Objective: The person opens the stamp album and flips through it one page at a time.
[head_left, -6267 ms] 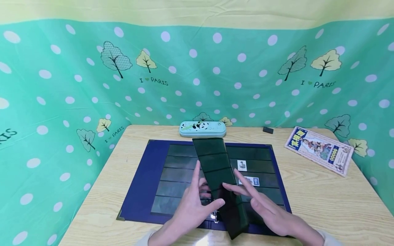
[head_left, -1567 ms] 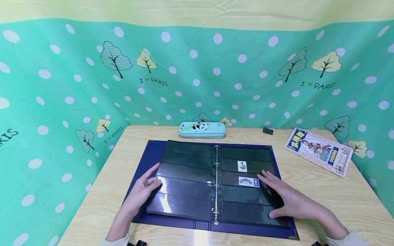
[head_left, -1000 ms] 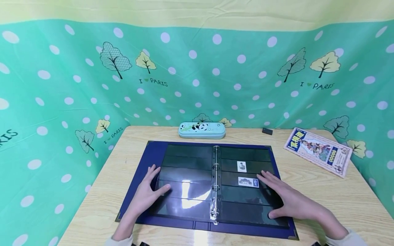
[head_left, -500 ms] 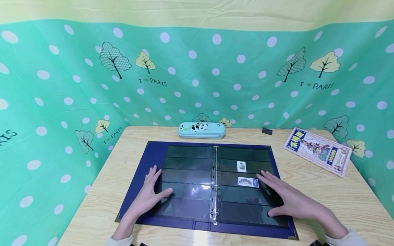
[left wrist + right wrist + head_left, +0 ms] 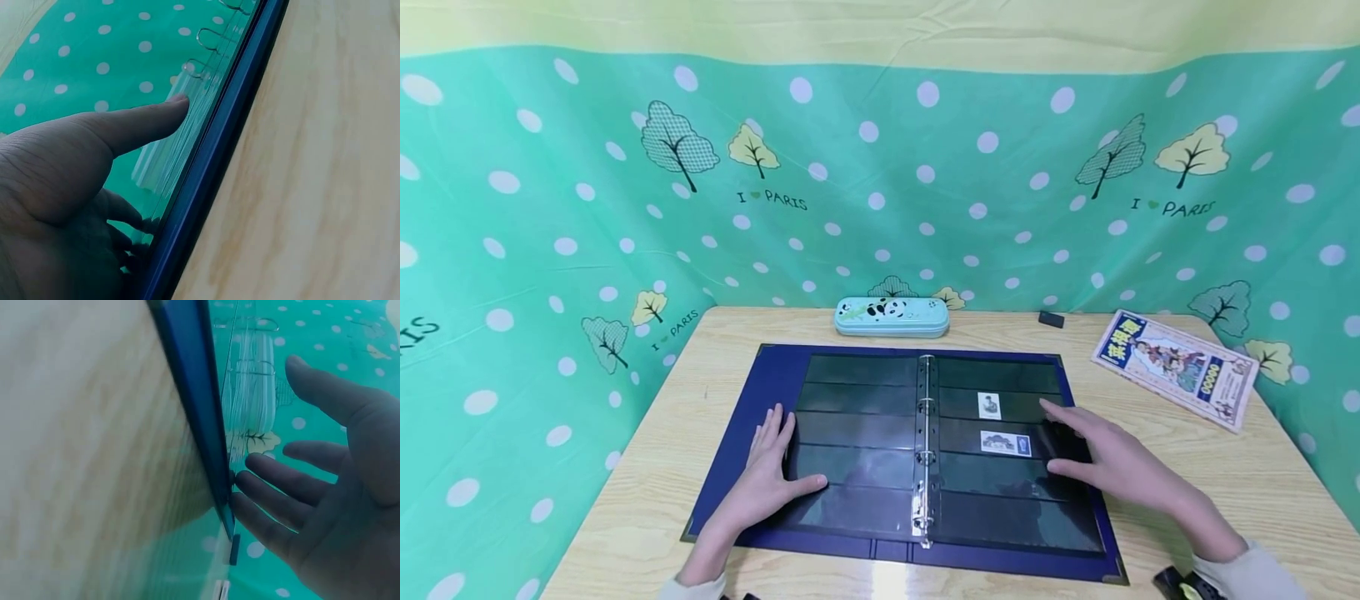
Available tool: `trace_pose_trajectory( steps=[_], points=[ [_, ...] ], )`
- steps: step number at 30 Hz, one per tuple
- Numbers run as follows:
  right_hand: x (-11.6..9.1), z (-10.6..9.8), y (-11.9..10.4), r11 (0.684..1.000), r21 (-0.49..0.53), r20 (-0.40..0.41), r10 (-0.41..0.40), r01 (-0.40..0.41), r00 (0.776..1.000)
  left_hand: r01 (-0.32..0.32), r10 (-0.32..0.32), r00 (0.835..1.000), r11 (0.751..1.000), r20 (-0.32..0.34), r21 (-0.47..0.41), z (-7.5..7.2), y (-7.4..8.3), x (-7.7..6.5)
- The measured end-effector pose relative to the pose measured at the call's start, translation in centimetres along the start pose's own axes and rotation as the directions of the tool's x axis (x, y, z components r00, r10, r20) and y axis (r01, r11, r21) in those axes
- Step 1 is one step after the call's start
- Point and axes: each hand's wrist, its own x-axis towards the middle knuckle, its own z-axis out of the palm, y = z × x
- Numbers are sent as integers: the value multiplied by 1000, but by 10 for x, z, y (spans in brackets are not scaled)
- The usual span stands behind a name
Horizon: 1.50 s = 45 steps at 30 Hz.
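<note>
A dark blue ring-bound stamp album [image 5: 737, 425] lies open on the table, with black strip pages on both sides of its metal rings [image 5: 927, 483]. My left hand [image 5: 760, 483] rests at the outer edge of the left page [image 5: 857, 429], fingers spread and thumb reaching over the page. My right hand [image 5: 1108, 454] hovers at the outer edge of the right page [image 5: 1000, 521], fingers extended and holding nothing. Two stamps sit in that page's strips: a small upright one [image 5: 988, 406] and a wider one [image 5: 1006, 443] below it.
A light blue panda pencil case [image 5: 892, 317] stands behind the album, with a small black block [image 5: 1052, 319] to its right. At the right of the wooden table [image 5: 655, 425] lies a colourful printed booklet [image 5: 1176, 369]. A green dotted cloth [image 5: 820, 242] hangs behind and at the sides.
A page held upright between both hands earlier has been turned over to the left and lies flat. The left hand's fingers have spread on it. Most recently the right hand has risen and shifted slightly.
</note>
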Motion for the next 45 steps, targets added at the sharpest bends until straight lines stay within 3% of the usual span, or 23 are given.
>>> trace_pose_trajectory(
  steps=[5,12,21,27,34,45],
  points=[
    [8,-5,12,998,-62,-76,-6,1,997,-12,12,1000,1000,7,10,-1,3,0],
    [21,-7,26,997,-18,-75,71,-73,995,-7,7,1000,1000,6,20,1,4,1],
    [40,-7,43,995,-31,-89,92,-95,992,-12,12,1000,999,4,30,3,2,0],
    [51,-9,52,990,-39,-48,136,-138,990,-10,9,1000,999,14,33,2,5,0],
    [58,-14,56,990,-64,25,128,-127,991,-15,14,1000,999,13,31,-1,10,-2],
    [64,-14,49,978,-148,82,164,-150,983,-27,27,1000,999,-3,43,3,-3,0]
  ],
)
